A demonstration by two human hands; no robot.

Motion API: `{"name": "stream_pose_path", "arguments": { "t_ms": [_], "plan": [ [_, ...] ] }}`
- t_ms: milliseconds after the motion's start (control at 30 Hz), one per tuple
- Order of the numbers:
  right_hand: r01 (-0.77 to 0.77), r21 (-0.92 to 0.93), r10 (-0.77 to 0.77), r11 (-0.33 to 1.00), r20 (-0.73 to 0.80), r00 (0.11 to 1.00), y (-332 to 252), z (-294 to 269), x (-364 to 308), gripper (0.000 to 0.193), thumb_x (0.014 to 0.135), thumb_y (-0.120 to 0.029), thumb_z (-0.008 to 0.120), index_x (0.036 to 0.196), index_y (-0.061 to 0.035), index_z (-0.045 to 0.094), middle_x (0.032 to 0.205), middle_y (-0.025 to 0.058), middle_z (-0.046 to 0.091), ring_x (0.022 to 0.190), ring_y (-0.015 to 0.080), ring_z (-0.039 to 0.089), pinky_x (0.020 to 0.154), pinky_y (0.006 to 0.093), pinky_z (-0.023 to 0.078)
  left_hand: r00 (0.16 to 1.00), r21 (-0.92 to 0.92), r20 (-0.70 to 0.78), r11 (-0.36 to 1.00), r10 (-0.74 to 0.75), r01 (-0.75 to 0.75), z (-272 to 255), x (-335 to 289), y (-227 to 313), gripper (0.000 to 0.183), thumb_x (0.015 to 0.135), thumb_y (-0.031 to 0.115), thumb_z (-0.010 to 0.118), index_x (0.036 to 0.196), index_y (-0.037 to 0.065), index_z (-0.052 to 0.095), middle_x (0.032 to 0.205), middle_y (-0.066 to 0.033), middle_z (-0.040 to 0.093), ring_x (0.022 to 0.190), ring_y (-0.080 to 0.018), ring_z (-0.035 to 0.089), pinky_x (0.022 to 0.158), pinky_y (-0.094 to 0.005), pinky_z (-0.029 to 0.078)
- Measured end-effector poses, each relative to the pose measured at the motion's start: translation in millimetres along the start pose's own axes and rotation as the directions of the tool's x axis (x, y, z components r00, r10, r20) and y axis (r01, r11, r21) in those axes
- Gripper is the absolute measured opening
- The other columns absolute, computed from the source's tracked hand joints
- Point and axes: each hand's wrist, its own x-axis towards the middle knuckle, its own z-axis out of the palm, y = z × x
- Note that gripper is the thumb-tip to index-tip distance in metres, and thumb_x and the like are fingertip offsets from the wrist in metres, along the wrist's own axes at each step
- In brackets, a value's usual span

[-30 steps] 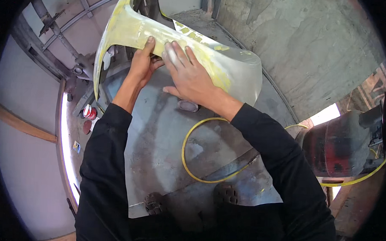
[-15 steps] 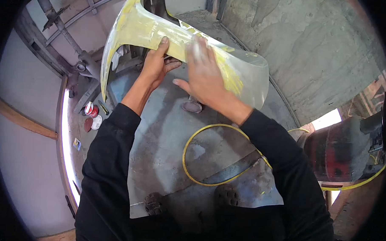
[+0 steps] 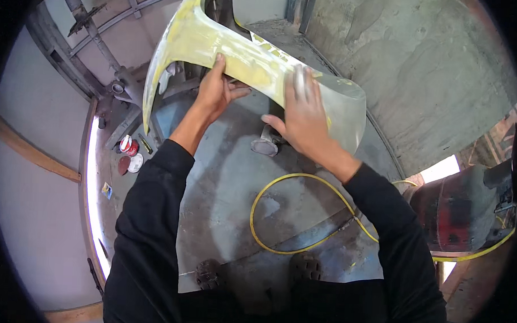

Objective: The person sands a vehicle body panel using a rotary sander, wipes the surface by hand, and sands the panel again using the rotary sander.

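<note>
A long curved body panel, patchy yellow, white and pale grey, is held up in front of me with its narrow pointed end at the left. My left hand supports its near edge, thumb on the face and fingers beneath it. Farther right, my right hand lies flat on the panel's surface, thumb spread away from the slightly blurred fingers. Whether anything thin is under that palm is hidden. The panel's broad, smooth grey end extends past my right hand. Below it, a stand with a round foot shows partly.
A yellow hose loops over the stained floor and runs to a dark red-black tank at the right. At the left lie a red-white can, a white lid and a brown disc. A large grey board leans at the back right.
My right hand has slid rightward along the panel toward its broad end, uncovering more yellow surface. The left hand keeps its hold; the whole view has shifted slightly.
</note>
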Motion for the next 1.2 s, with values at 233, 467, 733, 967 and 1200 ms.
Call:
{"name": "stream_pose_path", "arguments": {
  "t_ms": [233,467,733,967,1200],
  "plan": [
    [0.404,-0.033,-0.405,0.914,-0.136,0.904,-26.5,37.5,113.2,0.095,0.074,-0.052,0.075,0.138,0.0115,0.045,0.146,0.0325,0.041,0.141,0.0443,0.036,0.115,0.052,0.031,0.981,-0.143,0.191,0.987,-0.045,0.073,-31.2,8.8,-18.3,0.064,0.106,0.056,0.029,0.148,0.009,0.035,0.133,-0.0154,0.059,0.106,-0.0277,0.068,0.09,-0.0481,0.055],
    [0.209,0.051,-0.207,0.977,-0.044,0.977,-9.3,13.9,27.0,0.098,0.079,-0.049,0.073,0.146,0.0103,0.033,0.152,0.0317,0.033,0.144,0.0444,0.032,0.116,0.0531,0.029,0.998,-0.059,0.03,0.997,-0.049,0.051,-11.3,-4.4,-5.9,0.07,0.105,0.061,0.028,0.144,0.006,0.043,0.132,-0.0177,0.062,0.111,-0.0321,0.067,0.095,-0.0471,0.051],
    [0.1,-0.016,-0.096,0.995,0.166,0.982,9.5,-8.3,-77.4,0.099,0.081,-0.05,0.073,0.147,0.0109,0.031,0.155,0.0341,0.028,0.147,0.0489,0.025,0.114,0.0592,0.029,0.999,-0.014,-0.025,0.999,-0.048,0.048,-10.0,-7.7,-5.9,0.075,0.104,0.063,0.026,0.145,0.002,0.039,0.132,-0.0213,0.059,0.108,-0.0358,0.066,0.1,-0.0532,0.047],
    [0.105,-0.009,-0.103,0.994,0.095,0.99,-14.8,-1.6,-19.2,0.092,0.079,-0.043,0.076,0.145,0.0076,0.038,0.155,0.0282,0.032,0.148,0.0411,0.026,0.116,0.0528,0.029,0.997,0.027,0.003,0.997,-0.078,0.078,-14.0,-6.3,-3.1,0.075,0.103,0.064,0.027,0.144,0.003,0.04,0.13,-0.02,0.061,0.11,-0.0348,0.066,0.099,-0.0522,0.048],
    [0.376,0.23,-0.392,0.898,0.028,0.919,-13.2,5.4,-30.2,0.055,0.084,-0.026,0.074,0.129,-0.0005,0.057,0.141,0.0179,0.053,0.138,0.0373,0.044,0.111,0.049,0.039,0.998,0.029,-0.064,0.999,-0.025,0.027,-9.8,-4.1,2.4,0.075,0.103,0.064,0.027,0.143,0.003,0.041,0.129,-0.0199,0.061,0.11,-0.0346,0.065,0.099,-0.0524,0.047]
  ]
}}
